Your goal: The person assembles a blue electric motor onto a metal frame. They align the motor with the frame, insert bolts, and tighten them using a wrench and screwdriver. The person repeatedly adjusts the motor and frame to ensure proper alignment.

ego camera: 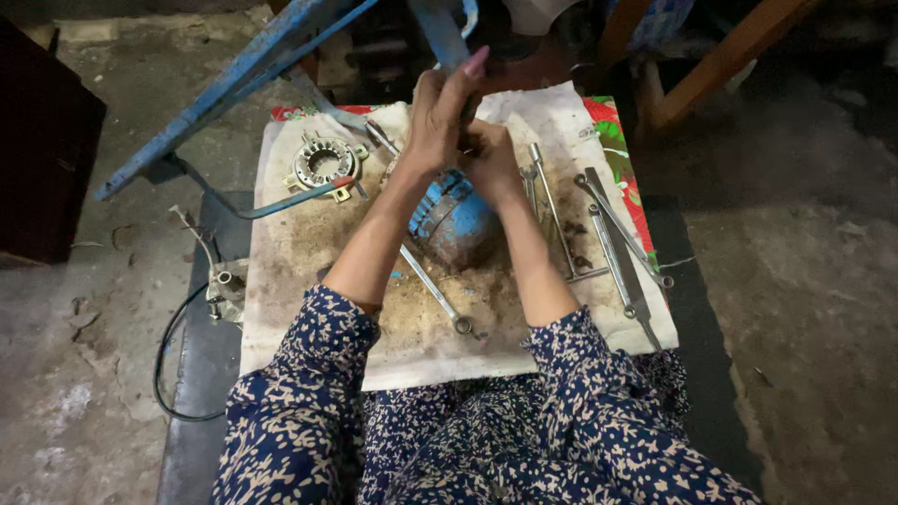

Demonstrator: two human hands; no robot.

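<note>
Gripping the top of the blue motor housing (pixel 456 217), both hands close on it: left hand (pixel 438 117) around a part at its upper end, right hand (pixel 493 161) just beside. It looks heavy, rigid and dusty; the ribbed body offers grip. Spanners (pixel 617 238) lie right of it, a stator ring (pixel 324 161) left.

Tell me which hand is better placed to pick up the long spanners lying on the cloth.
Probably the right hand. The long spanners lie on the cloth to its right, just beyond that forearm. The left hand would have to cross over the blue motor and the right arm.
</note>
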